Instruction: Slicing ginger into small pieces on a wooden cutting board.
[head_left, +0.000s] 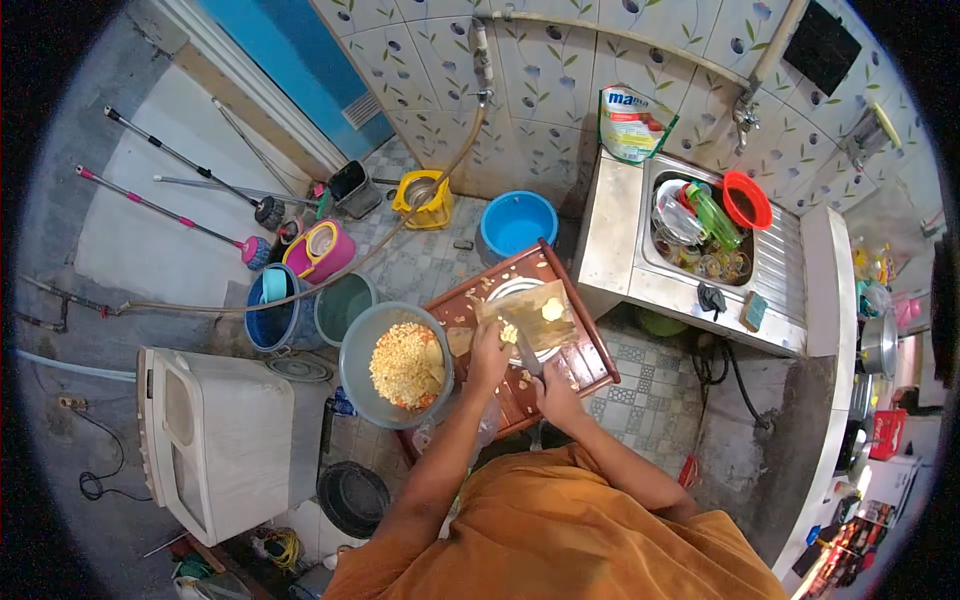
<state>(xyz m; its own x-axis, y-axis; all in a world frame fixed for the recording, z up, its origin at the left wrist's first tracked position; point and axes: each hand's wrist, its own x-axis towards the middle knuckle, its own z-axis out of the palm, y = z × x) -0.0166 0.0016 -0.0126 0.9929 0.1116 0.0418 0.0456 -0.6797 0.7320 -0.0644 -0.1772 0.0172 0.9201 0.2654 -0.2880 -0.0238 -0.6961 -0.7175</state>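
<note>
My right hand (557, 394) grips the handle of a knife (529, 356), its blade lying over a wooden cutting board (525, 311). At the board's left edge, my left hand (489, 352) is beside small pale chopped pieces (508, 331); whether its fingers hold any is hidden. A pale yellow piece of food (553, 309) rests at the board's right. Under the board is a white plate (517, 285), on a reddish-brown wooden table (480, 281) scattered with scraps. To the left, a large grey basin (352, 360) holds a heap of diced pale and orange food (407, 364).
Beyond the table stands a blue basin (519, 223). A steel sink (652, 225) with dishes is at the right. Buckets, including a green one (345, 306), and a white washing machine (232, 435) are at the left. A hose (360, 259) crosses above the buckets.
</note>
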